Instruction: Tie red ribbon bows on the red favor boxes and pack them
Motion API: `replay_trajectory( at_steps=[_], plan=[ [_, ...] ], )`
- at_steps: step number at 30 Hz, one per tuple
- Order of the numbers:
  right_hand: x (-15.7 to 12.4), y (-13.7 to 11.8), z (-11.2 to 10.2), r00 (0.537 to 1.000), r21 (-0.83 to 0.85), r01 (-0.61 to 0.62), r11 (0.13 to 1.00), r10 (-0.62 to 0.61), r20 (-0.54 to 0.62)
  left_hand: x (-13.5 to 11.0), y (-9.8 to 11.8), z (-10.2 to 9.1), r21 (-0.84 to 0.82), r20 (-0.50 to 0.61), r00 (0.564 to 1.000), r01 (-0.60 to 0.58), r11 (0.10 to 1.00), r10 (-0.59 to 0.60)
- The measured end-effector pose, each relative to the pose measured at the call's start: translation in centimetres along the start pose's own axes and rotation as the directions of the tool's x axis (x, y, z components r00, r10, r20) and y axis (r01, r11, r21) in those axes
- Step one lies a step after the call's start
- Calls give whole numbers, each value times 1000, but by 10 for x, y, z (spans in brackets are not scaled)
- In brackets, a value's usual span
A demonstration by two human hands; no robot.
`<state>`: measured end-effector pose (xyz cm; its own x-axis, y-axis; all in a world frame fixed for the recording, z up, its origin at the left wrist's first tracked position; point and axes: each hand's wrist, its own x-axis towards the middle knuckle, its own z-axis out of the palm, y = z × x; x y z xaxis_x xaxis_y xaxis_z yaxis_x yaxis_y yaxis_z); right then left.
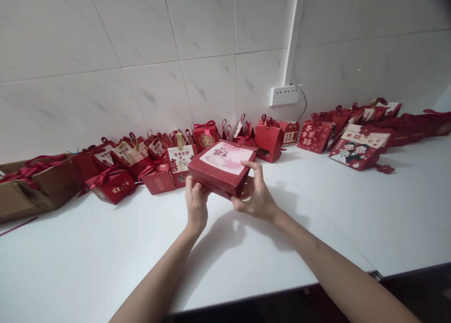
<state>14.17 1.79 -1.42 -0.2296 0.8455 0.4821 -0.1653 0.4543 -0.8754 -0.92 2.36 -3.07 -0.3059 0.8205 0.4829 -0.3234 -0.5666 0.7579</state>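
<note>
A red gift box (225, 165) is held above the white table, tilted so that its top faces me. On its top is a pale pink picture of a couple, one in a wide gown. My left hand (196, 203) grips the box at its lower left corner, with the fingers partly hidden beneath it. At the right end, my right hand (255, 191) is closed around the box, thumb below and a finger over the top edge. Just behind it stands a red and white favour box (182, 162) with a gold ribbon loop.
Small red favour boxes line the wall, among them a ribbon-tied one (112, 184) and one with a cartoon couple (359, 149). A cardboard carton (35, 196) with red ribbons is at the left. A power strip (284, 96) is on the tiled wall. The white table (105, 257) has a seam.
</note>
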Motion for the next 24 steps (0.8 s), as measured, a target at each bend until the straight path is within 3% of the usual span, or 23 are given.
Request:
replay_trajectory(
  at_steps=[5, 10, 18, 24],
  plan=[
    [1, -4, 0, 999, 66, 7, 998, -10, 40, 0, 3, 2, -20, -12, 1000, -12, 1000, 12],
    [2, -2, -4, 994, 169, 40, 985, -56, 95, -1, 2, 1, 82, -26, 999, -36, 996, 39],
    [2, 9, -2, 999, 40, 26, 999, -25, -25, -5, 9, 7, 317, 29, 991, -135, 939, 132],
    [2, 9, -3, 997, -37, 47, 998, -49, -62, -5, 11, 10, 382, -14, 995, -89, 920, 102]
  ],
)
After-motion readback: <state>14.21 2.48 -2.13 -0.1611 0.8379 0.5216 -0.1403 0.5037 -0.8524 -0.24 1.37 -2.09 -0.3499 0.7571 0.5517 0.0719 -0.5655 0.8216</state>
